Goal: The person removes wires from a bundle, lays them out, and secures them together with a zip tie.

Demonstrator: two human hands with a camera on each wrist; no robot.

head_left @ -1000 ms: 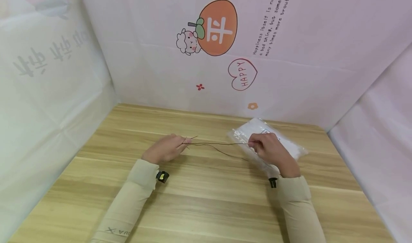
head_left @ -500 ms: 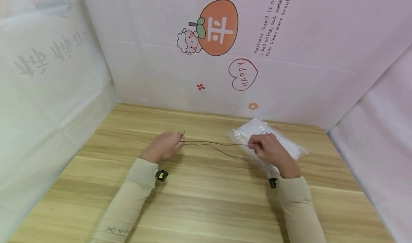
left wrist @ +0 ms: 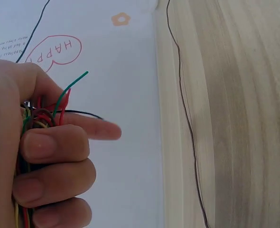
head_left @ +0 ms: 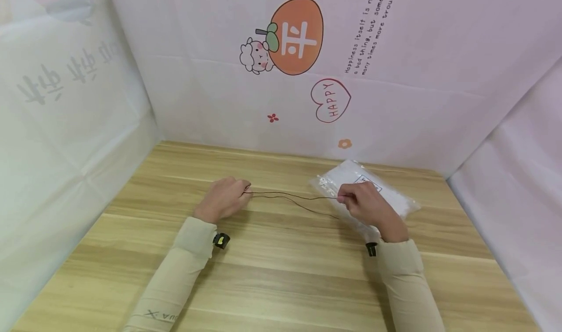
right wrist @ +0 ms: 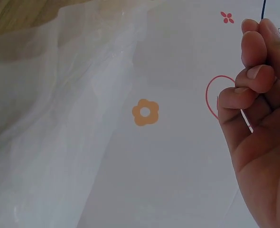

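My left hand holds a bundle of thin coloured wires, red, green, yellow, brown and black, with several fingers curled round it. One finger points out past the bundle in the left wrist view. Loose wire ends stick out by the thumb. From this hand a dark wire runs across to my right hand, which pinches its end between thumb and fingertips. In the right wrist view only a short dark piece of wire shows above the fingertips. A second, brown wire trails below, toward the plastic bag.
A clear plastic bag with white contents and a printed label lies partly under my right hand. The wooden table meets a printed white cloth wall at the back. More white cloth hangs at the left and right.
My left hand has shifted slightly left and up, and the wire ends that stuck out beyond its fingers now show less. The right hand stays nearly still, still pinching the wire.
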